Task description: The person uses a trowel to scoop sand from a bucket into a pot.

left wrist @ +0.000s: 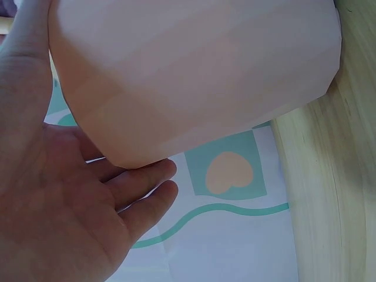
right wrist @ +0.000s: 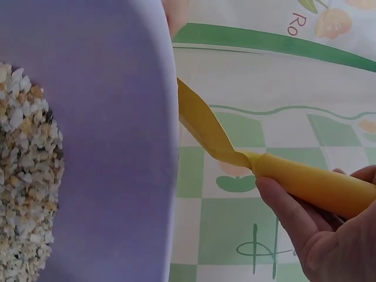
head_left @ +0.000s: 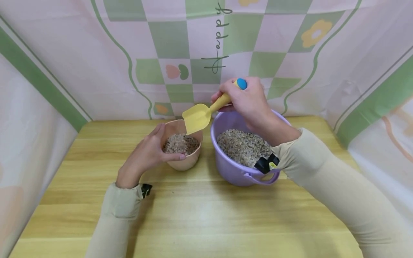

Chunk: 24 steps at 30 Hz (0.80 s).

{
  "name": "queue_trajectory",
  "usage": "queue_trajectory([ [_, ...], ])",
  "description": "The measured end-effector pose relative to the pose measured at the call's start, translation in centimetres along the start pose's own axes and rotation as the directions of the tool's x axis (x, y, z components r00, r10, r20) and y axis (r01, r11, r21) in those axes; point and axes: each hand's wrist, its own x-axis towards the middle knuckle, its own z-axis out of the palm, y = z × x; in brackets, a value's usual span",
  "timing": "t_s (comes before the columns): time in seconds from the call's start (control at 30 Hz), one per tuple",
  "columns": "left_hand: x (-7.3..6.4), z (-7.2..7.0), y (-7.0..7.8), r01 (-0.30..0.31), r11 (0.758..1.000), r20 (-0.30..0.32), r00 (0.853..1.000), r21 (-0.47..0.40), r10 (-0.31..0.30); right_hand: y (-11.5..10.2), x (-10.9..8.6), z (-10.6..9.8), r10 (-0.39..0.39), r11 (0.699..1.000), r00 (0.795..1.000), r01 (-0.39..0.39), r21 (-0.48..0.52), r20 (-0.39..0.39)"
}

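Observation:
My right hand (head_left: 250, 98) grips the handle of a yellow toy shovel (head_left: 197, 117) that has a blue end. The shovel's blade tilts down over the far right rim of a faceted pink pot (head_left: 184, 164), and no gravel shows on it. Fine gravel (head_left: 180, 144) lies inside the pot. My left hand (head_left: 146, 152) holds the pot from its left side, thumb along the near rim; in the left wrist view its fingers (left wrist: 144, 179) rest against the pot wall. Below my right forearm stands a purple bucket (head_left: 227, 168) with mixed gravel (head_left: 242, 145) in it.
Both containers stand on a wooden table (head_left: 193, 215), near its back edge. A patterned cloth (head_left: 206, 39) hangs behind the table and along both sides. The bucket's purple handle (head_left: 266, 181) hangs down at its front.

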Motion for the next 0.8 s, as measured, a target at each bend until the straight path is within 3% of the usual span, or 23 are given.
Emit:
queue_trajectory([
  [0.33, -0.1, 0.2, 0.0, 0.006, 1.000, 0.004, 1.000, 0.017, -0.006, -0.7, -0.8, -1.1, -0.058, 0.998, 0.997, 0.057, 0.015, 0.055],
  [0.6, 0.0, 0.3, -0.1, 0.003, 1.000, 0.004, 1.000, 0.017, -0.003, -1.9, -1.3, -2.8, -0.102, 0.987, 0.994, 0.097, 0.129, 0.037],
  [0.8, -0.1, 0.1, -0.1, -0.015, 1.000, 0.009, 1.000, 0.014, 0.015, -2.7, -1.9, -5.0, -0.092, 0.968, 0.995, 0.079, 0.237, 0.046],
])
